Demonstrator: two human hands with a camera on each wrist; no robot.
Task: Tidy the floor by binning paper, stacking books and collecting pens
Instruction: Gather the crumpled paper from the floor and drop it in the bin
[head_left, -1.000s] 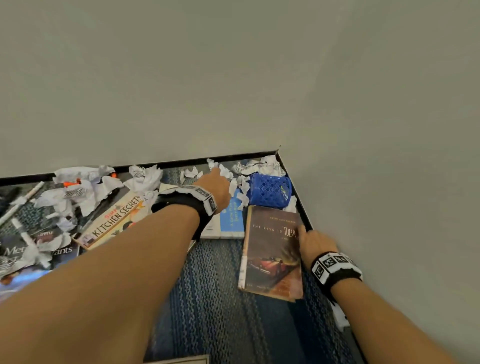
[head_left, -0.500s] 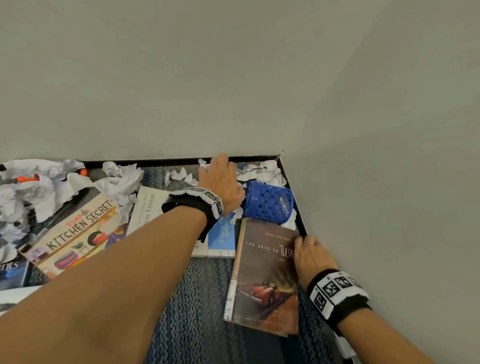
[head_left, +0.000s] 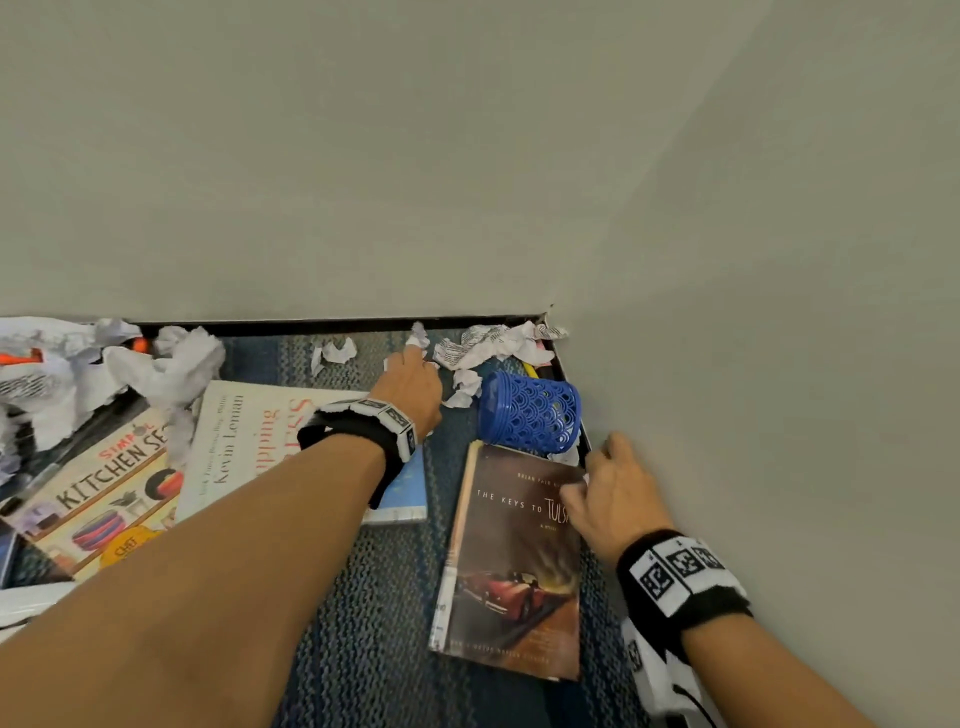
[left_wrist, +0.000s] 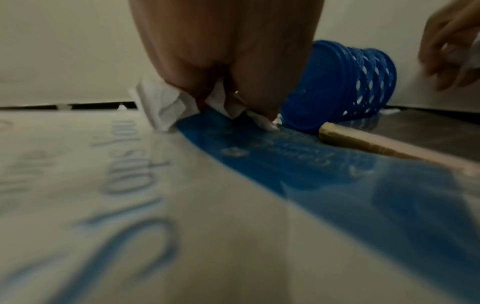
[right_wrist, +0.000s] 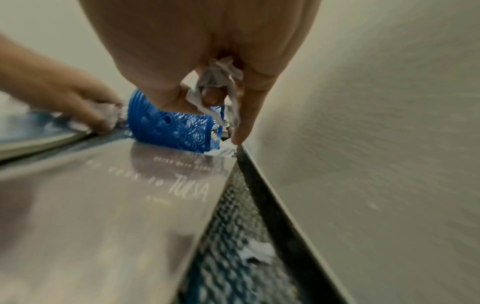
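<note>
Head view: my left hand reaches to twelve o'clock, where paper scraps gather in the corner; my right hand lies over the Tulsa book at three o'clock, beside the tipped blue cup.

Left wrist view: my fingers curl on a white scrap, pinching it off the blue-and-white book for binning.

Right wrist view: my grip is closed around crumpled paper, with one finger extended toward another scrap by the wall.

three books, one blue holder, two hands
</note>
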